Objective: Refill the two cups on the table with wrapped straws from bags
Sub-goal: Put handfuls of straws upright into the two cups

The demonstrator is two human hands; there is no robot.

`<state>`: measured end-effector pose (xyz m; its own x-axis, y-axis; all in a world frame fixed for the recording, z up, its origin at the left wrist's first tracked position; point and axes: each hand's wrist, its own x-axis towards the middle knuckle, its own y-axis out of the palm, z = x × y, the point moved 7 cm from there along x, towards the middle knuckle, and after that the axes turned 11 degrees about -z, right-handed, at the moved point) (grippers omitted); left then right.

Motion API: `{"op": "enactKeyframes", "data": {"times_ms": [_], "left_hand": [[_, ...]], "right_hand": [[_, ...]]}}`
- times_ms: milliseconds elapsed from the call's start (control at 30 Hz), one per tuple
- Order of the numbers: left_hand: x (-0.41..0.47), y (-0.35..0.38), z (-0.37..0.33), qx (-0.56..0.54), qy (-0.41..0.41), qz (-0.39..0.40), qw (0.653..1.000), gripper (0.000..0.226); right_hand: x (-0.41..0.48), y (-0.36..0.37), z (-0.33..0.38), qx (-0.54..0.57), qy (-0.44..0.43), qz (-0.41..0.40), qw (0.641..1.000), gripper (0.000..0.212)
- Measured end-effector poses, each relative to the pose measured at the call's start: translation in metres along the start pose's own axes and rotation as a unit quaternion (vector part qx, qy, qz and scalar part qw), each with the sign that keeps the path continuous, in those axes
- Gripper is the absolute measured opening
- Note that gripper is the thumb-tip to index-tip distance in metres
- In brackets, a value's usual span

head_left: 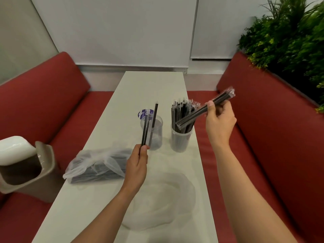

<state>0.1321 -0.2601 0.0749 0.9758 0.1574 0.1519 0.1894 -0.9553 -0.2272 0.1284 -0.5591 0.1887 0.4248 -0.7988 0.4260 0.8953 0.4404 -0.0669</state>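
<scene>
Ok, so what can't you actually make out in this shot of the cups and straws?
Head view only:
- Straw count in the bag: crumpled cloudy plastic hides them.
- The purple disc behind the left cup: print too small, crossed by straws the left hand holds.
- The bundle in the right hand: overlapping, blurred, uncountable.
- The bin: interior dark, left edge cuts it.

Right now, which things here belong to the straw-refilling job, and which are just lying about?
Job: left hand, its few straws; right hand, its straw bundle; near-empty cup; full cup; bag of straws; flattened clear bag.
Lying about: bin; plant; red benches.
</scene>
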Motion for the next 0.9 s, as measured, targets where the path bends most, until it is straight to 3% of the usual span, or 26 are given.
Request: {"op": "enactKeyframes", "data": {"times_ms": [200, 433, 500, 600, 900], "left_hand": [[0.004, 0.001, 0.007, -0.018, -0.020, 0.023, 0.999, 0.030], [0.005, 0.005, 0.013, -0.031, -0.035, 0.070, 0.996, 0.023], [0.003, 0.006, 0.012, -0.043, -0.043, 0.079, 0.995, 0.024], [0.003, 0.007, 0.009, -0.061, -0.053, 0.082, 0.993, 0.023], [-0.004, 0.009, 0.002, -0.065, -0.053, 0.079, 0.993, 0.015]], "right_hand": [[-0.018, 0.054, -0.054, -0.130, -0.038, 0.120, 0.984, 0.018], [-0.040, 0.081, -0.090, -0.206, 0.031, 0.216, 0.954, 0.026], [-0.043, 0.082, -0.093, -0.179, 0.056, 0.221, 0.957, 0.013], [-0.047, 0.074, -0.093, -0.142, 0.098, 0.203, 0.964, 0.041], [-0.065, 0.035, -0.090, -0.089, 0.136, 0.132, 0.978, 0.044]]}}
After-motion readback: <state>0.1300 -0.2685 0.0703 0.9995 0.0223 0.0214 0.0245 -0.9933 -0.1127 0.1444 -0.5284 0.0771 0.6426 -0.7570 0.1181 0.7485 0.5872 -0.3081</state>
